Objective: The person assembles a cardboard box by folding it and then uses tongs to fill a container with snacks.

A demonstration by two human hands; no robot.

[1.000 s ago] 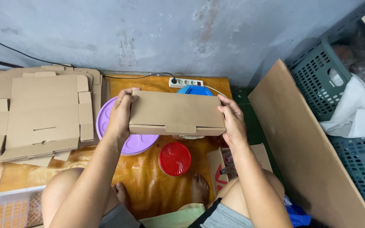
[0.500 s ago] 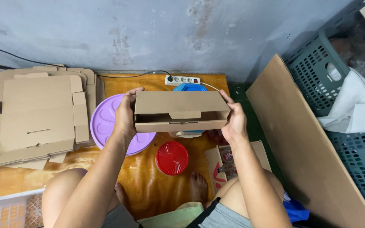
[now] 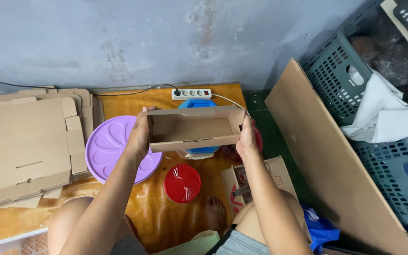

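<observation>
**Two hands holding one folded cardboard box above the floor**

Two bare knees are showing nearest the camera, with a foot (image 3: 215,212) resting on the orange floor (image 3: 166,226) between them. A white crate corner (image 3: 10,242) is sitting at the lower left, a blue bag (image 3: 321,229) at the lower right. Just beyond the foot, a red round lid (image 3: 182,183) is lying flat, beside a small printed carton (image 3: 256,182). The left hand (image 3: 140,137) is clamping the left end of the cardboard box (image 3: 194,130), and the right hand (image 3: 246,139) is clamping the right end; the box is held in the air, open side facing the camera. Under it a purple round lid (image 3: 114,148) and a blue container (image 3: 197,105) are partly hidden. Flat cardboard blanks (image 3: 27,146) are stacked to the left. A large cardboard sheet (image 3: 331,160) is leaning on grey baskets (image 3: 388,160) to the right. Farthest, a white power strip (image 3: 191,94) is lying along the grey wall (image 3: 142,42).
</observation>
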